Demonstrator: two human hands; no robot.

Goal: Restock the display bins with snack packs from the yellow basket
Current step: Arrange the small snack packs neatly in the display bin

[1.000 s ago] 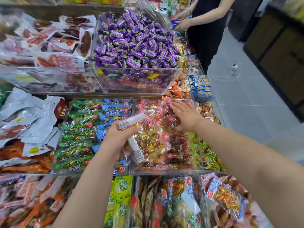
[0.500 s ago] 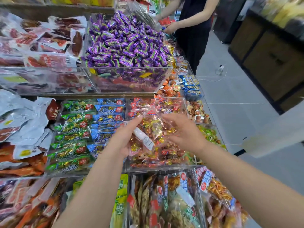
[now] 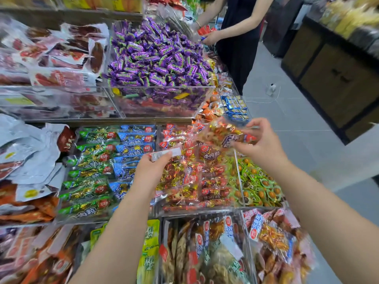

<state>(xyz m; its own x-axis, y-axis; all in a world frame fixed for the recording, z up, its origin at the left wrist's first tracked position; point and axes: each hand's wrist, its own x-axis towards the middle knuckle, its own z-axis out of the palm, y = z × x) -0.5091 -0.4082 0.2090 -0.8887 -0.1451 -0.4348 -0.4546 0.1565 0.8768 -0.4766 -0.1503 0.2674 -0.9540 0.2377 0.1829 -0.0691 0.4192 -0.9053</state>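
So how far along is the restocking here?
Done: the red-label bin looks nearly full. In hand: the left hand grips a white-labelled pack, the right hand pinches a clear candy pack above the bins. Left: both need placing; the yellow basket is out of view, so remaining stock is unknown.

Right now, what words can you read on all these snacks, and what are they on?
"牛肉粒": on the red pack.
Too blurred: green lettering on the purple candies.
Too small: the white label on the clear pack the left hand grips.
Blurred: the raised pack the right hand pinches.
Unreadable: the green packs and blue packs.
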